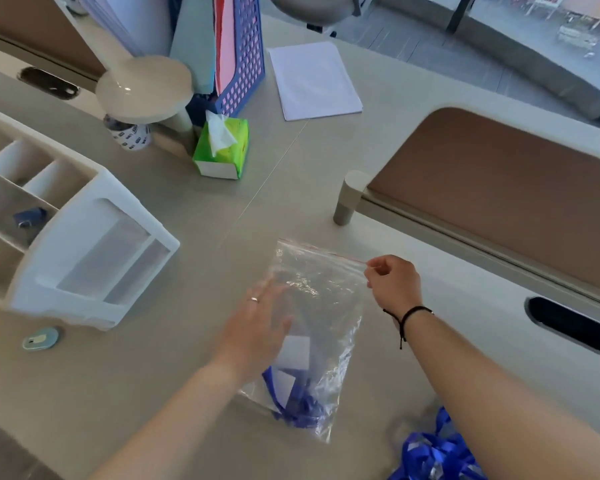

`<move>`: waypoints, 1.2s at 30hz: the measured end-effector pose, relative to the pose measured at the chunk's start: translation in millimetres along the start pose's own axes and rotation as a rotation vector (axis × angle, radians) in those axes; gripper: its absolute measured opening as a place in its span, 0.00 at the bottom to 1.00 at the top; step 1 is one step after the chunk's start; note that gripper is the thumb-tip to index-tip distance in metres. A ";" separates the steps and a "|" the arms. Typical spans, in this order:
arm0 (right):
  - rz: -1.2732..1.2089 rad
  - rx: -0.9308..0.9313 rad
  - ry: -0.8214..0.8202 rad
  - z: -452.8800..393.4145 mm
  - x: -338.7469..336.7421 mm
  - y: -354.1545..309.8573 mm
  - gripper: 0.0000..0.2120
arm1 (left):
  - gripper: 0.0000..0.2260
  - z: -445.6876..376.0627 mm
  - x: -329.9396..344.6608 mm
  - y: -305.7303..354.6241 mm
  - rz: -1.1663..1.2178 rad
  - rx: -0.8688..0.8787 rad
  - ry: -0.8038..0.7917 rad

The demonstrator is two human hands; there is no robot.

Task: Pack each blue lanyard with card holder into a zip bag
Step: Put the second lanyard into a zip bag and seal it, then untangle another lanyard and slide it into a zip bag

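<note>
At centre frame: beige bench (174,344) by a window.
Zip bag (321,306): holds blue lanyard (300,408), card holder (297,353).
Organizer (84,251), left: small blue item.
Hands: left hand (257,329) flat, fingers straight, on bag; right hand (394,282) pinching its zip corner.

The scene is lit evenly and softly by daylight, which appears to come from the window (534,26) at the top right; the view beyond it is washed out and hazy; only faint, diffuse shadows are cast on the surface (174,358). Glare is seen on the lamp (144,88) and in small crinkled highlights on the bag (312,289). The left hand (260,327) is smeared by motion blur, its fingers poorly defined; the organiser (94,254) is softened too. Straight edges are bent by wide-angle distortion toward the frame borders; fine detail is lost to compression throughout.
</note>
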State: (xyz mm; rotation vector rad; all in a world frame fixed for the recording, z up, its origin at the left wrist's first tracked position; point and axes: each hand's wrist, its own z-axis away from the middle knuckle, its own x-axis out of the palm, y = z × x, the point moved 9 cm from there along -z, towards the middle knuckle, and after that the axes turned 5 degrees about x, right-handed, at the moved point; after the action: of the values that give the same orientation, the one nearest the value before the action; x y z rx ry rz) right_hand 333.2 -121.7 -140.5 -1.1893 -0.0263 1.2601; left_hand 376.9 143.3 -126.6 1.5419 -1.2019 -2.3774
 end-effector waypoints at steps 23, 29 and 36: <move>0.749 -0.331 -0.297 146.9 53.5 83.8 0.28 | 0.34 28.1 72.8 -22.2 -0.475 -0.011 -0.202; 0.513 -0.231 -0.220 171.8 -7.8 115.6 0.20 | 0.28 36.4 83.8 48.4 -0.339 0.133 -0.129; 0.249 0.002 0.064 209.6 -132.6 203.5 0.10 | 0.12 92.5 148.1 140.9 -0.264 0.312 -0.178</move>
State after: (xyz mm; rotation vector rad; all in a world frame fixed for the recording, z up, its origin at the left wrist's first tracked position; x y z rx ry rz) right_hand 13.9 -112.0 -111.1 -1.2586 0.1749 1.4367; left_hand 181.4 33.3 -130.0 1.6983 -1.5606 -2.6426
